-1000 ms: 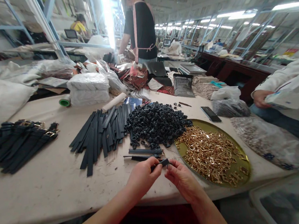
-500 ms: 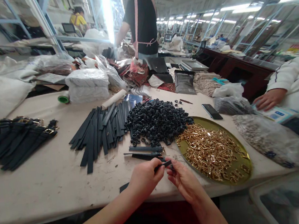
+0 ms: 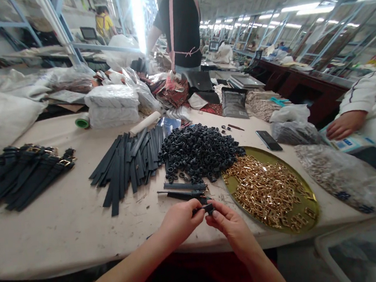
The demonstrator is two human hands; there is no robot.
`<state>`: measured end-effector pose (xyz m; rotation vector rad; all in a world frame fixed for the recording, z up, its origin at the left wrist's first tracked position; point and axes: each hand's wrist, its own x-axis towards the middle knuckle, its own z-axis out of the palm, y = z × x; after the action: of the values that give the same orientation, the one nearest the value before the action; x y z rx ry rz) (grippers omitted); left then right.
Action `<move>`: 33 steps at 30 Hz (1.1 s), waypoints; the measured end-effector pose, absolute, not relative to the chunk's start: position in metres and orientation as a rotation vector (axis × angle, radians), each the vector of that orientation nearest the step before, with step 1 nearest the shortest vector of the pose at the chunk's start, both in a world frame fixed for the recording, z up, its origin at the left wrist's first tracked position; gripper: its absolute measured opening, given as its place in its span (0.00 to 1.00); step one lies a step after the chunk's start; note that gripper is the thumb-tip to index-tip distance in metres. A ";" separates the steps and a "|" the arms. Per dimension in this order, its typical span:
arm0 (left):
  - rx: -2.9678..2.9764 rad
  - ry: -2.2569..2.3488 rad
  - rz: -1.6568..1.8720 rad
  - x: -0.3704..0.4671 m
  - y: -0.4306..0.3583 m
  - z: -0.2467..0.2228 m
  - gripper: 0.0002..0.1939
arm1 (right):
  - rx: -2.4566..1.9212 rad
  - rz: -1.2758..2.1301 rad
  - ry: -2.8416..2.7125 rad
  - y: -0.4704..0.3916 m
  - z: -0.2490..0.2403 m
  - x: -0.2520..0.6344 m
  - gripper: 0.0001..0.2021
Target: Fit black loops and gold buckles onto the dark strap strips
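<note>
My left hand [image 3: 183, 218] is closed, pinching a black leather strap [image 3: 199, 210] between thumb and fingers. Its end points toward my right hand [image 3: 227, 222], whose thumb and fingers are closed on what looks like a small black strap loop [image 3: 209, 208] at that end. Fingers partly hide where strap and loop meet. Just beyond my hands lie a few black straps [image 3: 184, 187] with metal parts at their right ends. Behind these is a heap of black loops [image 3: 199, 151], with a fan of flat black straps [image 3: 119, 167] left of it.
A round gold tray [image 3: 314, 217] heaped with gold buckles [image 3: 268, 190] is at right. Buckled straps [image 3: 25, 173] lie far left. A phone [image 3: 268, 140], a plastic bag [image 3: 344, 173] and another person's hand [image 3: 347, 125] are farther right. Wrapped packs [image 3: 112, 105] stand behind.
My right hand has come in closer around the strap's end, and a thicker dark piece now shows there. The view has shifted slightly.
</note>
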<state>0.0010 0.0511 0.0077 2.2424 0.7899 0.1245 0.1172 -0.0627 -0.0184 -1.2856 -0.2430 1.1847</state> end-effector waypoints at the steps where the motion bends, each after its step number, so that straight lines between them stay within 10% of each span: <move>1: 2.219 0.793 0.128 0.000 0.051 0.007 0.12 | -1.279 1.172 -0.230 -0.063 -0.019 0.117 0.22; 14: 2.025 0.795 0.272 0.005 0.049 0.007 0.12 | -0.866 1.215 0.304 -0.048 -0.017 0.111 0.10; 33: 2.041 0.777 0.122 0.006 0.045 0.008 0.16 | -1.317 1.064 -0.322 -0.060 -0.016 0.110 0.18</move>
<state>0.0062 0.0450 0.0075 2.0409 0.7775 0.1218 0.1097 -0.0596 -0.0164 -1.3173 -0.3220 1.0640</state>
